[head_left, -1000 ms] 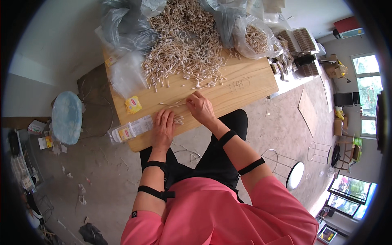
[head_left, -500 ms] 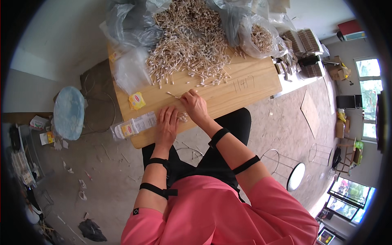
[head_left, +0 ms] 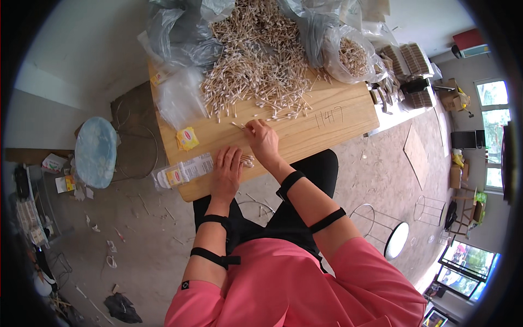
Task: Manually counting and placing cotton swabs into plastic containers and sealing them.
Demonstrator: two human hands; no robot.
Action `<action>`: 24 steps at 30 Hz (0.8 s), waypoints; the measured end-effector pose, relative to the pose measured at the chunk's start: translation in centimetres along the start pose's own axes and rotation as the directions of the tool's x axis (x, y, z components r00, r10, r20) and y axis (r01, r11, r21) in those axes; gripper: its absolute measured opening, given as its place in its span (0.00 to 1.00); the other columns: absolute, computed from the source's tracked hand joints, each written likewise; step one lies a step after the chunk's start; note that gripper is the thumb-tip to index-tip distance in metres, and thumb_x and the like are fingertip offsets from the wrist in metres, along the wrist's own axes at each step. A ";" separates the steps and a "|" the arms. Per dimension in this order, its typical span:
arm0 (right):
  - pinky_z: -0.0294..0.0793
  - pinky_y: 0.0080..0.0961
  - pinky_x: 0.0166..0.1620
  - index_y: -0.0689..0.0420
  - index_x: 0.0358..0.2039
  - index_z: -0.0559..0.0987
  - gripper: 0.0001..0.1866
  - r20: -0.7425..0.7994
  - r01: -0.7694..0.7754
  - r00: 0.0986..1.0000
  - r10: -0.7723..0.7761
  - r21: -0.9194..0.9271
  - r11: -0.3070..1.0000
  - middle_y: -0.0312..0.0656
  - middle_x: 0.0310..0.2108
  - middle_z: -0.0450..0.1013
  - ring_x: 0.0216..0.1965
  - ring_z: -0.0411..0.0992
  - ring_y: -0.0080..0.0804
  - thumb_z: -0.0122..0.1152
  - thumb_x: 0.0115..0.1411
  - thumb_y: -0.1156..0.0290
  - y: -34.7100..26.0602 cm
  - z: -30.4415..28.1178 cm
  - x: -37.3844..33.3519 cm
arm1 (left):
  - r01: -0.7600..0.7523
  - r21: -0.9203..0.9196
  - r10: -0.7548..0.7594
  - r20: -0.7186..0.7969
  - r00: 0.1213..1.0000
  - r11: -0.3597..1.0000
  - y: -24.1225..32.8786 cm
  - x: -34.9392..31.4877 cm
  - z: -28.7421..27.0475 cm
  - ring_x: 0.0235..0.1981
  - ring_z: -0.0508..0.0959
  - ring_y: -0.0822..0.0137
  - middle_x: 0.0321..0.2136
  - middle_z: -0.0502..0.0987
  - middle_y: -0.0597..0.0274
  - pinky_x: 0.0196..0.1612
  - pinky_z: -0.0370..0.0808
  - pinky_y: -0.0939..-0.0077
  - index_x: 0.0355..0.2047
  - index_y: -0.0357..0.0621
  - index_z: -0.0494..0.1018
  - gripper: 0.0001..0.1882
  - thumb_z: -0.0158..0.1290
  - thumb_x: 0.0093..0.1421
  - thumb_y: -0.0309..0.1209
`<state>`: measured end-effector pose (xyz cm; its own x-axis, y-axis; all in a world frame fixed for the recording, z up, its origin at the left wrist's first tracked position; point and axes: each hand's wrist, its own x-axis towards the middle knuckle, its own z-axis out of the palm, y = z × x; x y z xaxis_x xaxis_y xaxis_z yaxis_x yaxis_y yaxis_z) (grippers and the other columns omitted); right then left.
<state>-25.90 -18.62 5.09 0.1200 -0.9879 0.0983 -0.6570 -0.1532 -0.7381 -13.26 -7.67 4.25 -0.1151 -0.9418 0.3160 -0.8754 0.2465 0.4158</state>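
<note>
My left hand (head_left: 226,170) lies curved over a small bundle of cotton swabs (head_left: 248,161), holding it against the wooden table (head_left: 327,106). The swab tips stick out on its right side; the rest is hidden beneath the palm. Left of that hand, touching its fingers or close to them, lies a clear printed plastic bag (head_left: 197,167) with a yellow label. My right hand (head_left: 263,141) is closed in a pinch on a single cotton swab (head_left: 237,125), which points to the left. Beyond it spreads a large loose heap of cotton swabs (head_left: 256,71).
Several yellow cards (head_left: 187,138) lie at the table's left, below a stack of clear bags (head_left: 178,98). Grey plastic sheeting (head_left: 185,43) flanks the heap. A clear bag of swabs (head_left: 353,57) sits at the back right. A blue-topped stool (head_left: 96,151) stands to the left.
The view has shifted slightly, so the table appears a little lower and further right. Both hands keep nearly the same places and grips.
</note>
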 end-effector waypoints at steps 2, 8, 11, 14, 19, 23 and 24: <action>0.75 0.37 0.36 0.53 0.33 0.80 0.06 0.020 0.107 0.994 -0.106 -0.104 0.989 0.41 0.33 0.77 0.35 0.77 0.44 0.60 0.58 0.67 -0.3 0.3 -0.5 | 0.000 0.002 0.000 -0.010 1.000 1.000 -0.1 -0.1 0.0 0.61 0.63 0.53 0.57 0.65 0.58 0.64 0.64 0.57 0.55 0.41 0.68 0.25 0.56 0.56 0.25; 0.75 0.40 0.34 0.53 0.35 0.78 0.05 0.077 0.245 0.968 -0.239 -0.091 0.965 0.42 0.32 0.75 0.34 0.76 0.47 0.57 0.58 0.70 0.5 -0.4 -1.8 | 0.017 0.031 -0.018 0.034 0.999 0.999 -0.2 -0.3 0.5 0.64 0.61 0.55 0.60 0.64 0.57 0.68 0.57 0.54 0.57 0.41 0.67 0.23 0.54 0.60 0.28; 0.75 0.39 0.34 0.54 0.32 0.78 0.04 0.081 0.204 0.977 -0.199 -0.054 0.978 0.42 0.31 0.76 0.33 0.76 0.47 0.59 0.57 0.71 0.3 -0.7 -3.0 | 0.000 0.061 -0.003 0.056 0.998 0.998 -0.6 -0.5 0.5 0.68 0.57 0.57 0.64 0.61 0.58 0.71 0.51 0.53 0.60 0.40 0.65 0.25 0.51 0.63 0.32; 0.75 0.38 0.35 0.55 0.30 0.79 0.04 0.103 0.149 0.983 -0.149 0.014 0.989 0.43 0.30 0.76 0.32 0.76 0.47 0.60 0.56 0.71 0.2 -1.2 -3.3 | 0.030 0.020 -0.031 0.053 0.998 0.999 -0.5 -0.2 0.4 0.68 0.56 0.58 0.65 0.59 0.59 0.71 0.49 0.50 0.61 0.41 0.63 0.26 0.51 0.62 0.29; 0.75 0.36 0.35 0.58 0.31 0.81 0.05 0.129 0.044 0.990 -0.055 0.086 0.995 0.45 0.29 0.76 0.31 0.77 0.46 0.61 0.54 0.72 0.4 -1.8 -2.4 | 0.032 0.026 -0.034 0.070 0.997 0.999 -0.2 -0.1 0.1 0.68 0.56 0.57 0.65 0.60 0.59 0.71 0.47 0.50 0.63 0.42 0.61 0.28 0.51 0.62 0.29; 0.75 0.36 0.35 0.60 0.33 0.81 0.06 0.064 0.064 0.995 -0.070 0.087 0.994 0.47 0.32 0.76 0.31 0.77 0.47 0.62 0.54 0.74 0.8 -1.2 -1.8 | 0.024 0.020 -0.026 0.081 0.996 0.999 -0.1 0.2 0.3 0.68 0.56 0.56 0.64 0.62 0.60 0.71 0.47 0.50 0.64 0.43 0.60 0.29 0.51 0.62 0.29; 0.75 0.36 0.35 0.60 0.33 0.81 0.06 0.058 0.063 0.996 -0.068 0.083 0.995 0.47 0.32 0.76 0.31 0.77 0.47 0.62 0.54 0.74 0.9 -1.0 -1.9 | 0.018 0.016 -0.019 0.080 0.997 1.000 0.0 0.2 0.3 0.68 0.56 0.56 0.64 0.62 0.60 0.71 0.47 0.50 0.64 0.43 0.60 0.29 0.51 0.62 0.29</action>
<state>-27.47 -16.88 4.93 0.2071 -0.9722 0.1090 -0.5844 -0.2123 -0.7832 -13.41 -7.96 4.09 -0.1358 -0.9616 0.2384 -0.8847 0.2260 0.4077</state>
